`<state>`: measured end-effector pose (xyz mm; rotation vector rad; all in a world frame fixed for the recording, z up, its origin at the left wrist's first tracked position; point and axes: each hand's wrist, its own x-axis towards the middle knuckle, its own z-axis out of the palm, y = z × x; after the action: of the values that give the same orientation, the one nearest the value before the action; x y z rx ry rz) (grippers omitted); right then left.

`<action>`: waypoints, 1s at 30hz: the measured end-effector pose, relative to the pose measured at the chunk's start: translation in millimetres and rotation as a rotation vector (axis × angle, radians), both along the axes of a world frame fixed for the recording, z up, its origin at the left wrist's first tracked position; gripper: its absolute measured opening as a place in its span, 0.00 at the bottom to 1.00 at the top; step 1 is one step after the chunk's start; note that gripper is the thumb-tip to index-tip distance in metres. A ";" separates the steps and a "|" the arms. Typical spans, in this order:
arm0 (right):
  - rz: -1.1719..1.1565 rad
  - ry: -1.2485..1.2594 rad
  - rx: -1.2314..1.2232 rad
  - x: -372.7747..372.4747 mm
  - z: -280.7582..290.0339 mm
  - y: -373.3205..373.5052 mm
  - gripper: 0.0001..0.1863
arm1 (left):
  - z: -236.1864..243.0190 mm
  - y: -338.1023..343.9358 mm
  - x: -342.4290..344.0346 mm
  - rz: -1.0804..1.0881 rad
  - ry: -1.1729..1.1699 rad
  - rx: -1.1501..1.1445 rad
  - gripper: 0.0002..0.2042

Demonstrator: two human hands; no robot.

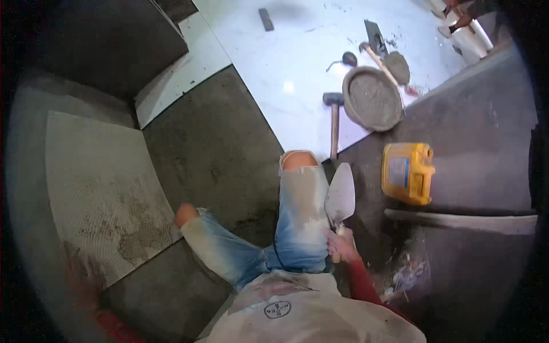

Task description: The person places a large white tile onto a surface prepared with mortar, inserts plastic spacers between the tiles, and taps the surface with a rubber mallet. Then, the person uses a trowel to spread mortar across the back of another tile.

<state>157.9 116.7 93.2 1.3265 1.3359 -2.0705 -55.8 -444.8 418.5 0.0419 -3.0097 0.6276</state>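
From far away, I see the trowel [341, 197] just beside the person's right leg. Its flat, pointed blade points away from the body. The right hand [342, 244] is wrapped around the trowel's handle, with the fingers curled tight.

The left hand [84, 274] is down on the other side, by the low edge of a big light tile [94, 160]. It is dark and blurry there, so I cannot tell if its fingers are bent or loose, or if they touch the tile. The tile has thin lines all over it and a brown, crumbly patch [140, 231] near the bare left knee [186, 215].

In front of the knees I see dark grey floor [211, 131]. Next to it are shiny white tiles [286, 86]. A mallet [333, 100] lies at their edge, with its handle toward the person. Just beside it is a round tub [347, 100] with grey mush [374, 98] in it. A hammer [380, 64] lies behind the tub, near a dark flat tool [374, 37].

On the right I see a yellow jug [407, 172], a long pale strip [463, 221] and some messy scraps [409, 274]. Far off, at the top right, I see part of another person [457, 24].
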 end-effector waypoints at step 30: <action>-0.046 0.150 1.104 -181.1 -60.7 369.1 0.22 | -7.8 -4.3 -34.8 -0.260 0.020 -0.222 0.21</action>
<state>-23.2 485.7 32.5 1.5454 2.7250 -1.4236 -90.6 -449.1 410.7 -0.3453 -2.8358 0.9166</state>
